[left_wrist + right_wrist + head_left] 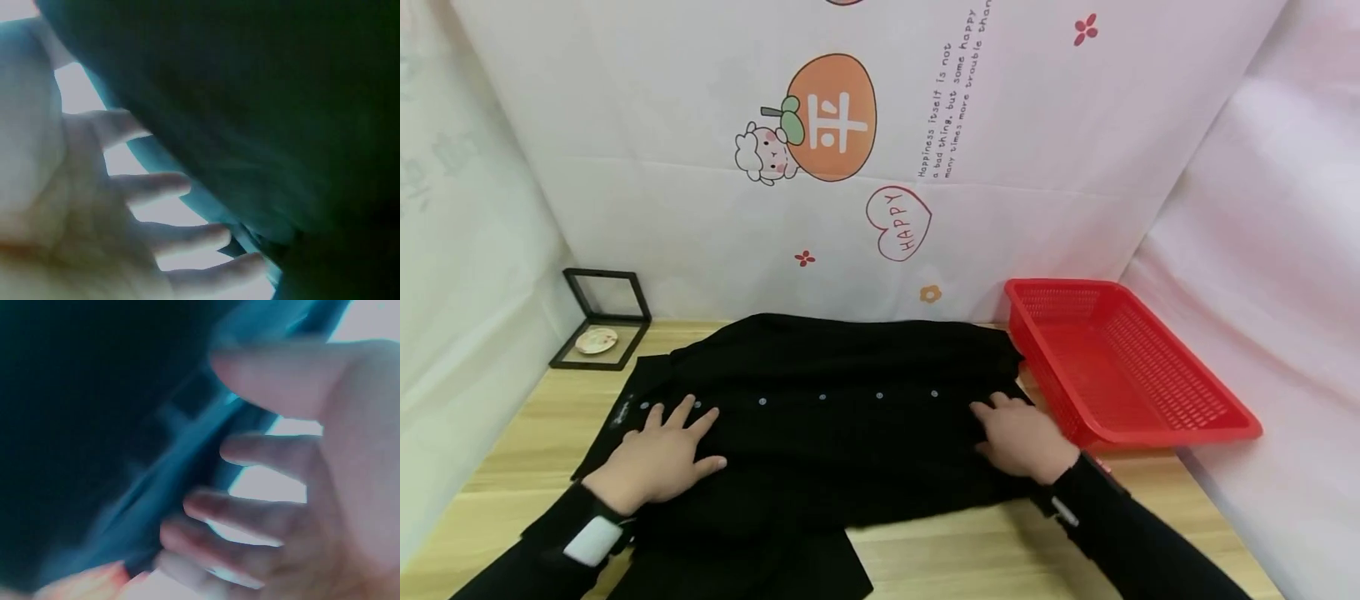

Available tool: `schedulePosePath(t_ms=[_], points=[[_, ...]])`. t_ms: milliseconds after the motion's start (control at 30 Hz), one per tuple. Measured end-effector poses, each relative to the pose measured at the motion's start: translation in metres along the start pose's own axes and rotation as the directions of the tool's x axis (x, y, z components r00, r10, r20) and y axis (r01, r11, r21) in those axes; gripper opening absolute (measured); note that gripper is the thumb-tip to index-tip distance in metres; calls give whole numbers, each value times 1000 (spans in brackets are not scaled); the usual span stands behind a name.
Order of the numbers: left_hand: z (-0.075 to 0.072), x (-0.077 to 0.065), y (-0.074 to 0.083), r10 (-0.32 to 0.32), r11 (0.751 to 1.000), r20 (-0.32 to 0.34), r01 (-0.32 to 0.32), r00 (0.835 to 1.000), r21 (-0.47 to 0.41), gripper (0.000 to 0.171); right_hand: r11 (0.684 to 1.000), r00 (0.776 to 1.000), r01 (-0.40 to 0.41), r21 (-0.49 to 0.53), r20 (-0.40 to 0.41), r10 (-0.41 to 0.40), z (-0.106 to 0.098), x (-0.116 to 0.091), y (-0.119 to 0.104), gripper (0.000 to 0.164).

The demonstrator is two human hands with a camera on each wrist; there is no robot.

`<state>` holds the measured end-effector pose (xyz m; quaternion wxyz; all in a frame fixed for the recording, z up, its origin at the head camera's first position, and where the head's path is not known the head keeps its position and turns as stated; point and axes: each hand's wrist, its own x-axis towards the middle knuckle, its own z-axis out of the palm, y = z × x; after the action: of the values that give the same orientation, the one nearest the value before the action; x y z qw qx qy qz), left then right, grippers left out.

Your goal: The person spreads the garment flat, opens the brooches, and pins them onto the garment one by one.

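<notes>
A black button-up shirt [820, 450] lies spread sideways across the wooden table, its row of pale buttons running left to right. On its left part rests my left hand [658, 454], fingers spread straight over the cloth near two buttons. My right hand [1018, 433] touches the shirt's right end, its fingers slightly bent and apart. In the left wrist view the left hand's fingers [156, 184] reach along the dark cloth. The right wrist view is blurred; the right hand's fingers [250, 512] show against the fabric, pinching nothing. One sleeve [760, 567] extends toward the front edge.
A red plastic basket [1165, 437] stands at the right, close against the shirt's end. At the back left is a black-framed display case [601, 363] holding a small round item. White printed cloth [700, 233] hangs behind the table and at both sides.
</notes>
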<state>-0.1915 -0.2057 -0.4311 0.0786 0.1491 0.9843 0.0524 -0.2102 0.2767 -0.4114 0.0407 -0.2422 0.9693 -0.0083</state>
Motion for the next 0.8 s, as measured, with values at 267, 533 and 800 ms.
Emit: schedulePosePath(t_ms=[267, 533, 800], points=[[-11, -31, 43, 361, 924, 71, -347, 930, -163, 65, 688, 689, 681, 250, 98, -718, 10, -1, -124, 38], [6, -35, 46, 389, 919, 104, -377, 916, -113, 40, 673, 665, 738, 42, 125, -736, 28, -3, -155, 41], [6, -36, 28, 400, 915, -60, -403, 914, -32, 34, 722, 720, 691, -48, 146, -679, 24, -25, -123, 28]])
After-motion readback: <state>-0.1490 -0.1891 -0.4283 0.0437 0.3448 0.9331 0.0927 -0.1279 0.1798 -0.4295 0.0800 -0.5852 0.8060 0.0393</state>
